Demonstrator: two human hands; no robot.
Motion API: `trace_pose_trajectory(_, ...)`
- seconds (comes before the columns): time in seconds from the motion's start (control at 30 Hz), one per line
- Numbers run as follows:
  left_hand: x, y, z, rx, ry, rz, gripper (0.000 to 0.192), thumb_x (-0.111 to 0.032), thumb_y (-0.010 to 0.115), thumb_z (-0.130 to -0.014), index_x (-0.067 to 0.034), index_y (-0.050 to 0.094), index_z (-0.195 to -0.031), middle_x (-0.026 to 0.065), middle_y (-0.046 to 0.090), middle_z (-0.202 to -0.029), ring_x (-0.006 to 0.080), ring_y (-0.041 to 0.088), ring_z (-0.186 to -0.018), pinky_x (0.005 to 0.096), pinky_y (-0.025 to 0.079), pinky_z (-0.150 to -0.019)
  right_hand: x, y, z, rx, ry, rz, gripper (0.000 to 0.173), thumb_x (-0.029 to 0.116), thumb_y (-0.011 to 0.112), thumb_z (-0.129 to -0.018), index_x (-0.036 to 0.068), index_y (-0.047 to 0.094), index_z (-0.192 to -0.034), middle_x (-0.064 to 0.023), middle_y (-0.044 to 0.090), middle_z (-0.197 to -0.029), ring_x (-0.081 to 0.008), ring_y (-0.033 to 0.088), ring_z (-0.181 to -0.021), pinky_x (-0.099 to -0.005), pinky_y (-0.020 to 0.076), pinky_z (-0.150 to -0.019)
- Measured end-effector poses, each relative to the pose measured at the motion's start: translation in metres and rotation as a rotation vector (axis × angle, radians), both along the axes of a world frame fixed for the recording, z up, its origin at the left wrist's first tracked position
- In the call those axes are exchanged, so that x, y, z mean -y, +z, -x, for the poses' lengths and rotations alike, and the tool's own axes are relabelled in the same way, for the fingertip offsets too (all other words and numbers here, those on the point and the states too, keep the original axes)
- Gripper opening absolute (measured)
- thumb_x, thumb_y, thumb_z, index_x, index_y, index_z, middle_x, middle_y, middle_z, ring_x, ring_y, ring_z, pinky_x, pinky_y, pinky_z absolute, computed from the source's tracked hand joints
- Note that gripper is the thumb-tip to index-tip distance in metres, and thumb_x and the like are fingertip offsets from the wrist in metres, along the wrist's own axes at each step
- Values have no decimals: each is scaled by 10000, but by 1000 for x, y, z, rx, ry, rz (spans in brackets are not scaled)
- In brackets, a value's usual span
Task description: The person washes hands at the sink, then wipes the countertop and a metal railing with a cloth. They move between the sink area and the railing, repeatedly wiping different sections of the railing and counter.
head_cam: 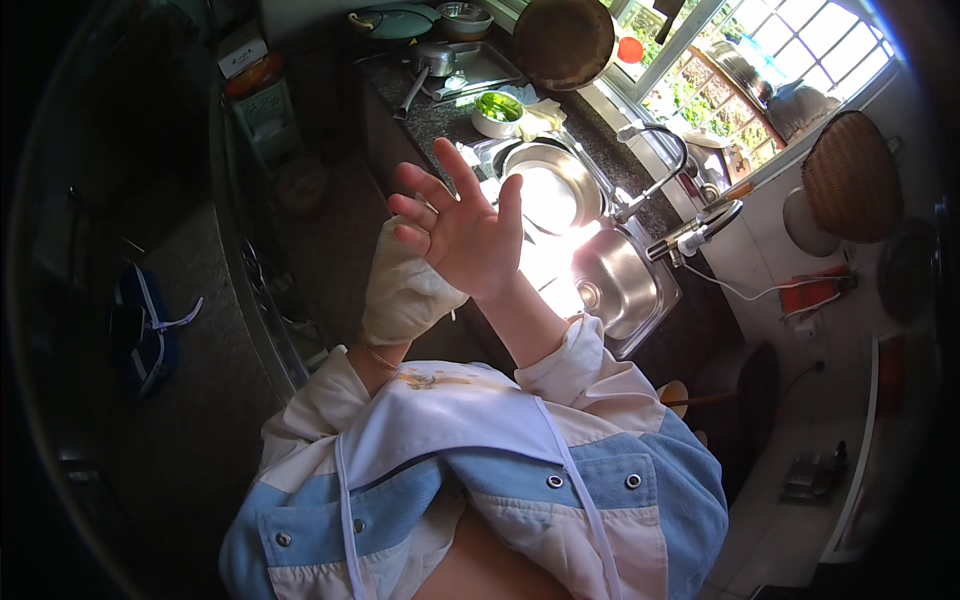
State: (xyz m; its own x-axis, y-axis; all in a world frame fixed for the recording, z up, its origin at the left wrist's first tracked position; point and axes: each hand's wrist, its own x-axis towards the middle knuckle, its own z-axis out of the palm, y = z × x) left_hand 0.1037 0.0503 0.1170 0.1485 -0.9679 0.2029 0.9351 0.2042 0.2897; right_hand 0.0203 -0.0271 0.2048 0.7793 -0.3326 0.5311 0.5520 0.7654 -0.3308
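Note:
My right hand [476,240] is raised in front of me, bare, its palm turned up to the camera and its fingers spread, with nothing in it. Partly behind it is my left hand [409,289], covered by a cream cloth or glove; its fingers are hidden. A thin bracelet circles the left wrist. Beyond the right hand, a large metal basin [551,187] sits in the far bowl of a steel double sink, in strong glare. The near sink bowl [619,281] shows its drain. A white bowl of green vegetables [499,112] stands past the basin, beside a pale crumpled cloth or glove [541,118].
Two faucets [660,150] reach over the sink from the window side. A saucepan [433,60] and metal tray [480,64] lie on the dark stone counter, with a large round pan [564,41] by the window. A woven basket [853,176] hangs on the right wall.

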Motion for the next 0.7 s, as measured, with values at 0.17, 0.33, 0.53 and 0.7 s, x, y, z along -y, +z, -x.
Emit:
trace_pose_trajectory(0.17,17,-29,4,-327,-12,522,418,-391,303,-1039,-191,352,-1403,-8,415,-1405,127,437,-1274,331,371,-1058,-18,-57,-35,-326,-81,-273,665,622,388,-943,221,291,-1465,-145,337,-1475,-340,392,-1327,-504,363,-1078)
trace_pose_trajectory(0.33,15,-17,9,-175,19,300,378,-323,328,-1037,-134,362,-1363,26,443,-1317,125,436,-1232,297,394,-1001,-13,-65,-46,-569,-585,253,560,463,466,-978,157,318,-1423,-155,378,-1420,-295,455,-1252,-459,451,-984)
trace_pose_trajectory(0.53,6,-36,15,64,74,158,338,-255,384,-1028,-109,372,-1332,58,463,-1256,141,480,-1175,298,444,-944,15,-78,-53,-590,-1262,1123,468,215,619,-910,34,454,-1308,-163,557,-1222,-271,630,-929,-331,524,-809)
trace_pose_trajectory(0.7,-18,-60,-23,131,265,-58,389,-253,414,-1021,-81,352,-1364,62,445,-1283,142,483,-1157,298,446,-927,-14,-78,-48,-503,-914,1067,893,614,421,-931,-22,149,-1495,-221,272,-1514,-322,263,-1414,-399,198,-1149)
